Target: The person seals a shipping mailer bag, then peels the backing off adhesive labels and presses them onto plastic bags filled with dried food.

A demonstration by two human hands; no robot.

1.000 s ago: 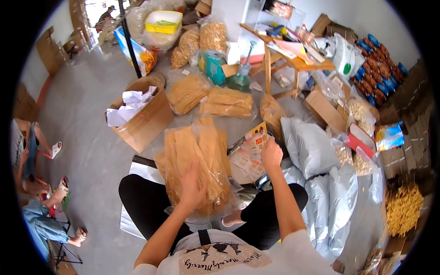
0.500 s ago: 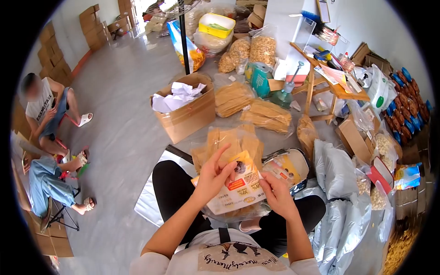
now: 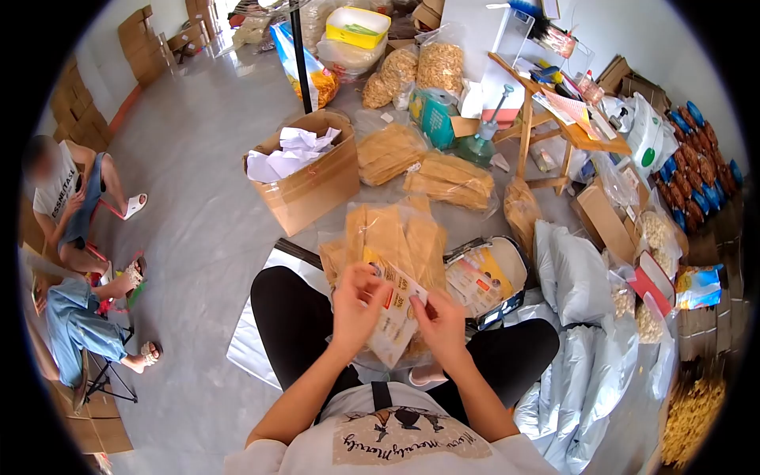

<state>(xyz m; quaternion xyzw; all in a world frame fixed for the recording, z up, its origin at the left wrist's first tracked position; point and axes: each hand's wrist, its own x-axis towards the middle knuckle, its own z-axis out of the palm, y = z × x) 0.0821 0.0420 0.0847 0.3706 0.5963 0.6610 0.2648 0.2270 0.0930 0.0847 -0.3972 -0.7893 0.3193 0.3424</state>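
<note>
A white-and-yellow printed packaging pouch [image 3: 393, 318] is held up between my hands above my lap, turned at an angle. My right hand [image 3: 441, 326] pinches its right edge, thumb in front. My left hand [image 3: 355, 310] has curled fingers at the pouch's upper left side; the exact contact of the fingertips is partly hidden. Just beyond the hands lie clear bags of flat tan food strips [image 3: 396, 233]. To the right, an open container [image 3: 518, 273] holds more printed pouches [image 3: 477, 279].
A cardboard box [image 3: 313, 186] with white paper stands ahead. Bagged tan strips [image 3: 451, 180] lie near a green spray bottle [image 3: 477, 146] and a wooden table [image 3: 594, 136]. Silver-grey bags [image 3: 574, 273] are piled at right. Two people sit at left, one in blue trousers [image 3: 79, 317].
The pouch has swung from lying broad and flat to a narrower, steeper angle. My left fingers have curled from an extended pose, and my right hand has moved left. The view has shifted slightly.
</note>
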